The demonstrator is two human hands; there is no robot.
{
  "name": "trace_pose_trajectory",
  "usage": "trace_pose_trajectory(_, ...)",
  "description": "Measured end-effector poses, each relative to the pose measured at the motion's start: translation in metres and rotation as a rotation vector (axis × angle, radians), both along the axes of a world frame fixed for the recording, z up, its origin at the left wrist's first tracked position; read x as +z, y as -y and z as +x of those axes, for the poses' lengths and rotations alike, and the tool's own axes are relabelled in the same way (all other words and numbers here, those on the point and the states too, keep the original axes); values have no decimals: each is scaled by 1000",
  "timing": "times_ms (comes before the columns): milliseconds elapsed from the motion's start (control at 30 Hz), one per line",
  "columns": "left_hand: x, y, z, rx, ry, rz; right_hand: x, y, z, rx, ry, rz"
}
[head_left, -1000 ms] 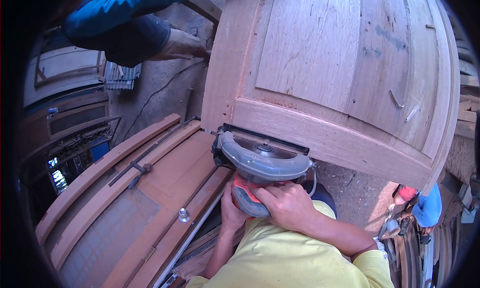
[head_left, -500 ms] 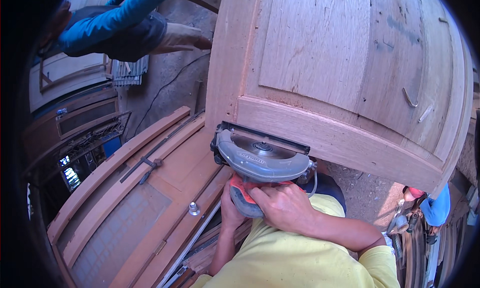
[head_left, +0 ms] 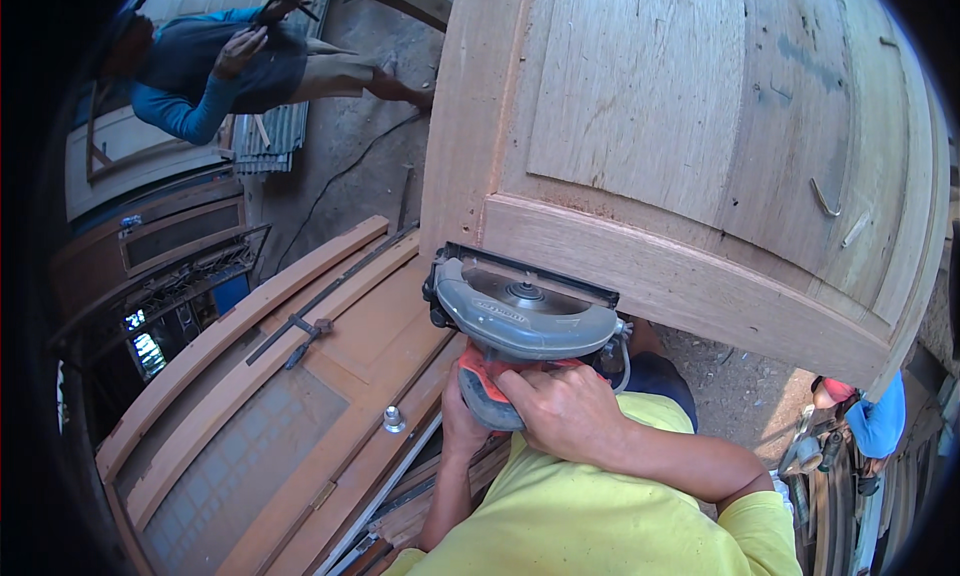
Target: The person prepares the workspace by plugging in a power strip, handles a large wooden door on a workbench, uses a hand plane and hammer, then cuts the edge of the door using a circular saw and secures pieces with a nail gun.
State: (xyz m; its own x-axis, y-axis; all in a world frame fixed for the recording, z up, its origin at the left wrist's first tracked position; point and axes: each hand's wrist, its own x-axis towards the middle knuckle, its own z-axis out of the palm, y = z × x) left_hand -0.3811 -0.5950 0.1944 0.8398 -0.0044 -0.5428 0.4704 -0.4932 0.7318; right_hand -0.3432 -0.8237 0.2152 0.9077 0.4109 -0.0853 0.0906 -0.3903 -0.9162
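Note:
A circular saw (head_left: 540, 334) with a grey blade guard and a red and black body sits at the near edge of a panelled wooden door (head_left: 640, 106). Its round blade (head_left: 484, 286) shows inside the guard, and the black base plate lies along the door's lower rail (head_left: 690, 284). My right hand (head_left: 575, 406) is wrapped over the saw's red and black handle. From the other side my left hand (head_left: 460, 416) closes round the same handle, its fingers partly hidden. Whether the blade spins or touches the wood I cannot tell.
At left lies another wooden door frame (head_left: 390, 306) with a bar clamp (head_left: 318, 328) and a metal knob (head_left: 393, 419). A co-worker (head_left: 240, 71) stands at the upper left; another person in blue (head_left: 878, 416) is at right. A cable (head_left: 330, 186) runs over the floor.
The door has shifted slightly right in view, while the saw and both my hands keep nearly the same place. The co-worker at upper left has turned, both hands now showing with something dark.

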Motion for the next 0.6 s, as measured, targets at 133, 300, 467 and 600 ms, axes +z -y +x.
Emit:
trace_pose_trajectory(133,1,-5,2,-23,-13,1,-1,-2,1,12,1,3)
trace_pose_trajectory(300,-4,-13,1,-34,-1,-7,-1,-6,4,28,-1,-9)
trace_pose_trajectory(467,-6,-12,3,76,48,-23,-1,-10,5,9,14,-9)
trace_pose_trajectory(600,-8,-13,3,38,74,3,-1,-11,4,26,-3,-29)
